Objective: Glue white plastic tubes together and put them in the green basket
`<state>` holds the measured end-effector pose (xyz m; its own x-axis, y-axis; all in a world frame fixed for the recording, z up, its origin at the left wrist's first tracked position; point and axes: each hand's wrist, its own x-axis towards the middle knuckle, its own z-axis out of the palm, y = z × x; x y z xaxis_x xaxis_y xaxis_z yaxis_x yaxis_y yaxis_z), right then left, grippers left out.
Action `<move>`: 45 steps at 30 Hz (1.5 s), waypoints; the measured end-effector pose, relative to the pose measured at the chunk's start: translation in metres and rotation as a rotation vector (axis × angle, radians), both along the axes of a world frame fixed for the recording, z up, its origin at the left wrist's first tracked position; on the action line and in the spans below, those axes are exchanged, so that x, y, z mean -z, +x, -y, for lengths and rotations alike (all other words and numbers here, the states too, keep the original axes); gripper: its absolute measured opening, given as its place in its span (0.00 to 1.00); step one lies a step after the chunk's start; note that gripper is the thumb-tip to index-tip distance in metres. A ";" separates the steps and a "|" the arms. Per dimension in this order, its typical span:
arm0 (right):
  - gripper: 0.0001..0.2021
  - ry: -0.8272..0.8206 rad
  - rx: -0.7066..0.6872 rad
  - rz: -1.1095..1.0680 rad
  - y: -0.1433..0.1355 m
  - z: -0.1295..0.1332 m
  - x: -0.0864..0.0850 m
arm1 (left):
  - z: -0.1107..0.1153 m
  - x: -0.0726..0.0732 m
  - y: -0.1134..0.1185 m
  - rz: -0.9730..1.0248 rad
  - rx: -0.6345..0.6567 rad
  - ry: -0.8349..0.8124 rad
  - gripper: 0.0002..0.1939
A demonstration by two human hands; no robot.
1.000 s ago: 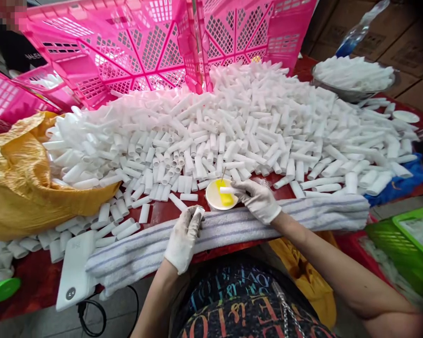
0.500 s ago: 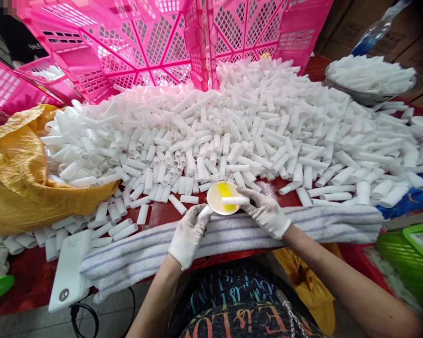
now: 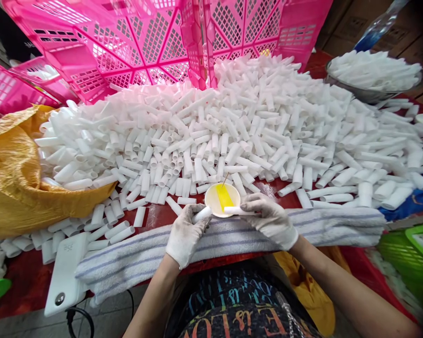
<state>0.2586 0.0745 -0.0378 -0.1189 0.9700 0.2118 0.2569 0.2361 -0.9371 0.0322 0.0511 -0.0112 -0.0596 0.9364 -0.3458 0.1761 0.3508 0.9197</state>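
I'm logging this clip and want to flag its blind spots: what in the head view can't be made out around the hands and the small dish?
- Left hand: its glove covers most of the white tube it grips.
- Right hand: fingers hide one end of its tube.
- Yellow piece in the small dish: too small to identify.
- Table: buried under the tube pile.
- Green basket: cut off by the right edge.

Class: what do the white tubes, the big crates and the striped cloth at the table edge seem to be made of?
White tubes: probably plastic, matte, hollow with open ends. Pink crates: moulded plastic, slightly glossy, lattice walls. Striped cloth: woven fabric, likely cotton towelling, soft folds. Both hands, left and right, wear dusty gloves, each holding a tube.
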 end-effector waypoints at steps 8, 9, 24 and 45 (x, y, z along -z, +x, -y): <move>0.25 -0.556 0.063 -0.408 -0.002 0.003 -0.020 | 0.000 -0.004 0.021 0.087 0.115 0.057 0.15; 0.25 -0.556 0.058 -0.394 -0.002 0.004 -0.022 | 0.000 -0.003 0.022 0.096 0.128 0.056 0.16; 0.09 0.573 -0.243 0.449 0.011 0.012 -0.025 | -0.003 -0.017 0.039 0.094 0.441 -0.265 0.33; 0.17 0.060 0.297 0.438 0.079 0.094 -0.038 | 0.028 -0.026 0.085 -0.328 0.508 0.330 0.19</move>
<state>0.3375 -0.0194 0.0000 0.0692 0.9630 0.2604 0.6851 0.1439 -0.7141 0.1175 0.0232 0.0144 0.3613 0.9293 -0.0770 0.5321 -0.1377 0.8354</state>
